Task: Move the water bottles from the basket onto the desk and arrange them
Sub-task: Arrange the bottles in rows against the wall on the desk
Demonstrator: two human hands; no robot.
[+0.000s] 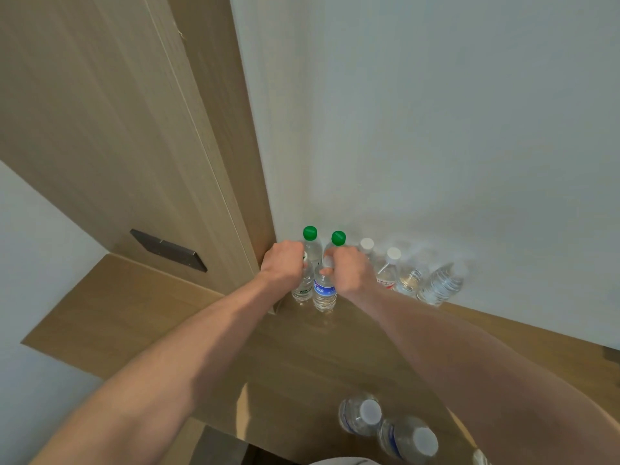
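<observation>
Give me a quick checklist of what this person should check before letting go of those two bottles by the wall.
1. Left hand grips green-label bottle: ok.
2. Right hand grips blue-label bottle: ok.
3. Both bottles upright: ok.
4. Bases resting on desk: cannot tell.
5. Clear of green-cap bottles behind: cannot tell, hands hide the gap.
6. Near bottles clear of the arms: ok.

Both hands [283, 261] [349, 268] hold bottles [323, 292] upright on the desk [141, 317].
</observation>
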